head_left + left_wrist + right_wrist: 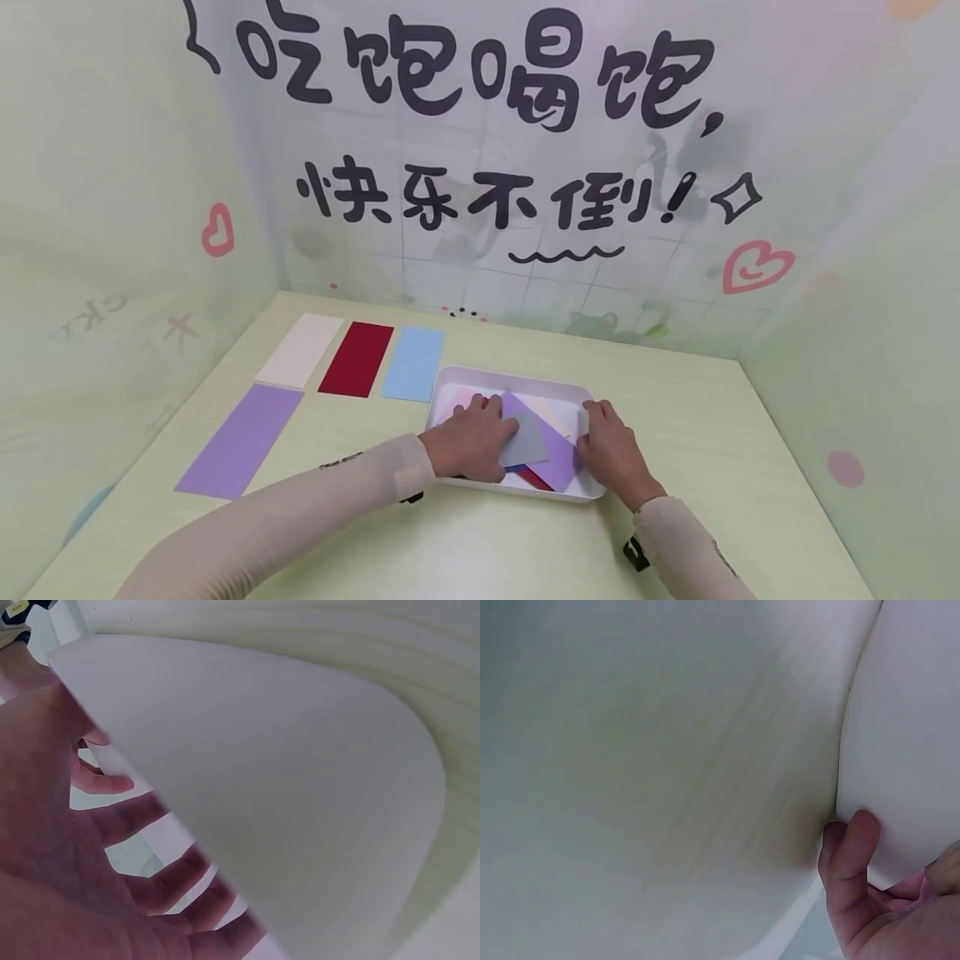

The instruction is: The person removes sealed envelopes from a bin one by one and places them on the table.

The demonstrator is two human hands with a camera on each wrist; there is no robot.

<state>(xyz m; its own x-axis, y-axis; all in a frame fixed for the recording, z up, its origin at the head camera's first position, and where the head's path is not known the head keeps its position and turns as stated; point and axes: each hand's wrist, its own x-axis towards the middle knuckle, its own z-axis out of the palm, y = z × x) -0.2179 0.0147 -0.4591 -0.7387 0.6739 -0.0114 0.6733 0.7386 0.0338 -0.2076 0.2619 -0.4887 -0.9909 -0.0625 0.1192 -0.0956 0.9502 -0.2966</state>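
Observation:
A white tray (pixel 517 380) holds a loose heap of flat coloured sheets. Among them a grey sheet (pixel 534 447) lies over a purple sheet (pixel 561 468), with red, blue, pink and cream pieces partly showing. My left hand (pixel 471 437) reaches over the tray's near side onto the heap, fingers spread and slightly bent. In the left wrist view the tray's outer wall (pixel 300 772) covers the fingertips. At the tray's right end my right hand (pixel 615 454) grips the rim; the right wrist view shows its fingers (pixel 853 847) against the tray's outer wall (pixel 907 735).
Left of the tray, a pale pink sheet (pixel 300 350), a dark red sheet (pixel 356 360) and a light blue sheet (pixel 412 364) lie in a row on the table (pixel 690 433). Below the pink one lies a purple sheet (pixel 240 442). Printed curtains (pixel 480 283) enclose the table's back and sides.

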